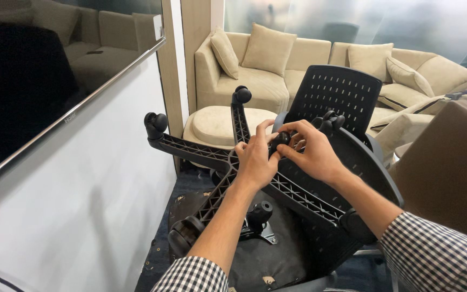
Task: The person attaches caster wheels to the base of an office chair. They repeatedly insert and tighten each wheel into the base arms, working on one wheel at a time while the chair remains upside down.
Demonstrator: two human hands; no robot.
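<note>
Lounge setting, viewed from above: a large dark wall-mounted screen [22,81] occupies the left wall, and a beige upholstered corner sofa with loose cushions [277,70] runs along the back. An office chair lies overturned on the floor, its black ribbed plastic five-arm star base [201,151] tipped up toward the camera, with its black perforated plastic backrest [335,92] behind the hands. Two black castor wheels [156,123] are seated on the upper-left arms; another sits at the lower-left arm end.

Left hand [255,162], in a checked sleeve, rests on the hub of the base, fingers curled against it. Right hand [312,154] is closed round a small black rounded fitting [280,139], pinched between thumb and fingers directly above the hub. Whether this part is a castor or a knob cannot be determined.

Assessment: the part should be kept square to its socket, with the left hand bracing the base firmly so that it does not rock under pressure.
</note>
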